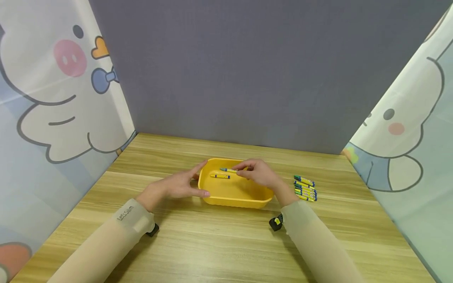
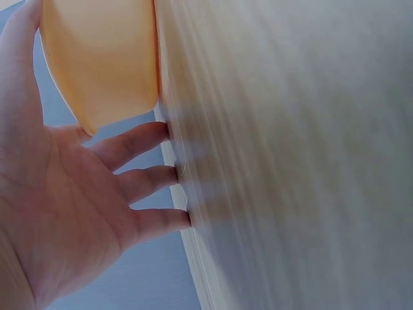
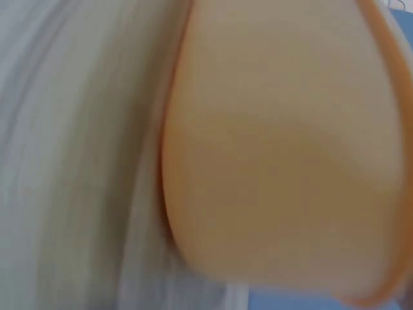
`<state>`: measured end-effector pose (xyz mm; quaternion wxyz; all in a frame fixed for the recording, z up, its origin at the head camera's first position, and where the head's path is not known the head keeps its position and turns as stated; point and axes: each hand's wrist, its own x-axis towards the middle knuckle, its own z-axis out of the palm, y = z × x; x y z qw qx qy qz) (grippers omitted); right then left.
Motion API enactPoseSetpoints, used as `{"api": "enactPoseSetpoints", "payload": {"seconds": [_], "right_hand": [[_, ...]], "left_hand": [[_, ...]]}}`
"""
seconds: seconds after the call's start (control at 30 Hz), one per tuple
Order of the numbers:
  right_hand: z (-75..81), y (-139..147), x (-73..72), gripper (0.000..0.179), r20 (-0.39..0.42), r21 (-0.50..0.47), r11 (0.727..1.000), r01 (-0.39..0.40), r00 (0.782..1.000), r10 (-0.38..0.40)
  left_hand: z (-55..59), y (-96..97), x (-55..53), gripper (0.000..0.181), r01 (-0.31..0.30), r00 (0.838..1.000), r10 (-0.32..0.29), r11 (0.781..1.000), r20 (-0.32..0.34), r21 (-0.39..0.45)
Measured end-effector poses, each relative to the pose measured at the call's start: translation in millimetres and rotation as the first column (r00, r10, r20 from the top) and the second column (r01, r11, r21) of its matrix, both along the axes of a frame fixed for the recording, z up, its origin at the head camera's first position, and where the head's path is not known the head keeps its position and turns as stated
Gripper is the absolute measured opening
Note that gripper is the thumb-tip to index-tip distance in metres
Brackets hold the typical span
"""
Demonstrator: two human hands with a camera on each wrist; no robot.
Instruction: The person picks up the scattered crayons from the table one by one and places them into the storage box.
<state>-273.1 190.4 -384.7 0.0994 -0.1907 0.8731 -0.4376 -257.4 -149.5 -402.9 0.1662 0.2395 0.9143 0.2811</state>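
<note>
A yellow tray (image 1: 233, 203) stands in the middle of the table in the head view. My left hand (image 1: 178, 184) rests against its left end with spread, fairly straight fingers, the thumb at the near rim. In the left wrist view that hand (image 2: 77, 200) has its lower fingertips down at the tabletop beside the tray (image 2: 103, 58). Over the tray, my right hand (image 1: 260, 173) pinches a crayon (image 1: 227, 170) with a green tip and yellow wrapper. Just nearer, a yellow crayon (image 1: 220, 177) lies on the tray floor. The tray's wall (image 3: 277, 142) fills most of the right wrist view, hiding the right fingers.
Several crayons (image 1: 305, 189) in yellow and blue wrappers lie side by side on the wooden table (image 1: 212, 243), right of the tray. A grey panel (image 1: 230, 78) rises behind the table, and cartoon-printed sheets (image 1: 63, 98) flank it on both sides.
</note>
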Motion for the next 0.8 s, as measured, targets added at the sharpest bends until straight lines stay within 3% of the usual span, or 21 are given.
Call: {"api": "enactPoseSetpoints", "payload": {"seconds": [0.33,0.8], "right_hand": [[-11.6,-42,-8.3,0.022,-0.014,0.029,0.999,-0.021,1.000,0.021],[-28.9,-53,-9.5,0.018,-0.068,0.195,0.981,-0.025,0.997,0.038]], "left_hand": [[-1.4,-1.1,-0.8,0.124,0.001,1.000,-0.001,1.000,0.010,0.003],[-3.6,-1.7,0.6,0.123,-0.006,1.000,0.006,1.000,-0.005,0.006]]}}
